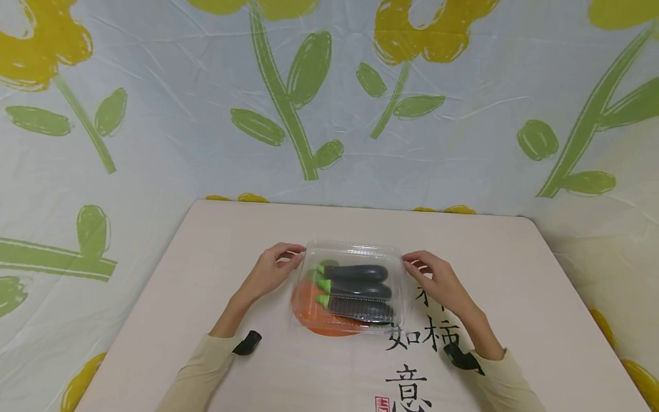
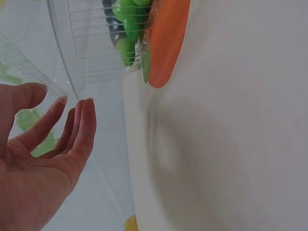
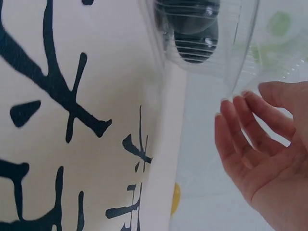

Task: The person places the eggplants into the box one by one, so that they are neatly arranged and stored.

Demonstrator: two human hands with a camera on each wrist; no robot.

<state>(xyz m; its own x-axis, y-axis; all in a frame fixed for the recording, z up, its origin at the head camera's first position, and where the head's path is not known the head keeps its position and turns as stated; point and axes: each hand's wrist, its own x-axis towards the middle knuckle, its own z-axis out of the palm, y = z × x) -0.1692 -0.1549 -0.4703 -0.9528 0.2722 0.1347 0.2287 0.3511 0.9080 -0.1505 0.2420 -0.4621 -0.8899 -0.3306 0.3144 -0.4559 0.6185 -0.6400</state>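
Note:
A clear plastic clamshell box (image 1: 310, 286) lies at the middle of the table with three dark eggplants (image 1: 357, 289) in it, their green stem ends pointing left. Over them is its transparent lid (image 1: 355, 248), which stands at an angle to the base rim in the left wrist view. My left hand (image 1: 272, 270) holds the far left corner of the lid with thumb and fingertips. At the far right corner, my right hand (image 1: 437, 278) does the same, its fingers (image 3: 230, 111) bent up to the edge. Exact contact there is hard to see through the plastic.
The pale table (image 1: 231, 229) carries a printed orange persimmon (image 1: 329, 331), partly under the box, and black written characters (image 1: 407, 389) to its right. A flower-printed cloth (image 1: 206, 114) hangs behind and on both sides. Each wrist bears a black strap mount.

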